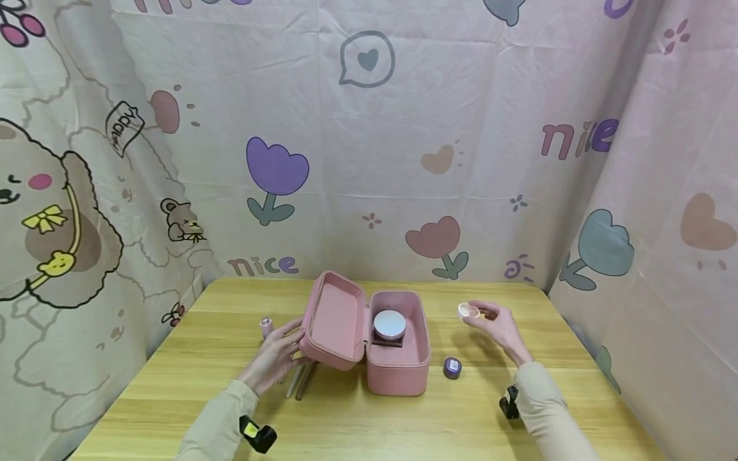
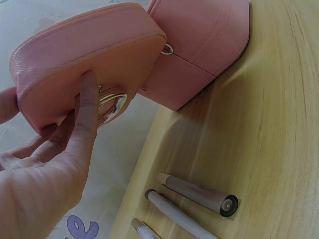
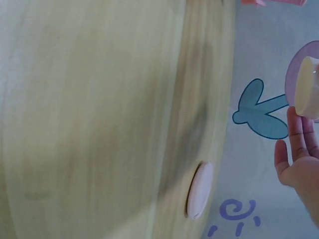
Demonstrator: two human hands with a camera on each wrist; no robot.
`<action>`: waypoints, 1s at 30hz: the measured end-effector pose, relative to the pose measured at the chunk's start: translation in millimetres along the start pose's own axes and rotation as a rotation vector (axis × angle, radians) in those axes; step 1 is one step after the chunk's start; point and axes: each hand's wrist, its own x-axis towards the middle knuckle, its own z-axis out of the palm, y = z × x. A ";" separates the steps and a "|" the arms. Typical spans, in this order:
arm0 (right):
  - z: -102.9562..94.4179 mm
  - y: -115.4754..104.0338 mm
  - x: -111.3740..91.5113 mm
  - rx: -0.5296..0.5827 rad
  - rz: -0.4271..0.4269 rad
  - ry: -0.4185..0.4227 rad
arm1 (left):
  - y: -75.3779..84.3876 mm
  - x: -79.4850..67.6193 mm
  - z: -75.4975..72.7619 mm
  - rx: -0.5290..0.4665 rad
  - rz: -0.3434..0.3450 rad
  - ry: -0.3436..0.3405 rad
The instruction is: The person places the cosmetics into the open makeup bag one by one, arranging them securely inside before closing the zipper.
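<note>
- While beige sleeves (image 1: 213,416) reach in from the bottom of the head view, a brown tube (image 2: 199,193) and a pale tube (image 2: 177,214) lie on the wooden table (image 1: 357,432), left of bottom centre.
- Purple jar (image 1: 452,367), right of centre, sits just beside the pink case (image 1: 398,379).
- Left hand (image 1: 275,356), left of centre, grips the edge of the case's lid (image 1: 337,320), tilted out leftward.
- Inside the case, mid-frame, rests a white round container (image 1: 389,324), a dark item (image 1: 387,342) under its near edge.
- Right hand (image 1: 500,330), right of centre, pinches a pale round container (image 1: 468,311) over the table.
- Pink disc (image 3: 200,190) lies at lower right of the right wrist view.
- Small bottle (image 1: 266,325) shows beyond the left hand.
- Patterned cloth (image 1: 369,141) fills the top.
</note>
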 end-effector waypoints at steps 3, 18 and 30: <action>-1.1 -1.8 3.0 0.019 -0.012 -0.010 | 0.4 -0.7 -0.2 0.003 0.010 -0.009; 8.8 -30.0 21.2 0.166 -0.025 -0.172 | 1.2 -0.9 -0.8 -0.009 0.013 -0.012; 30.5 -59.1 36.6 0.144 -0.084 -0.268 | 0.0 0.9 -1.7 0.001 -0.015 -0.002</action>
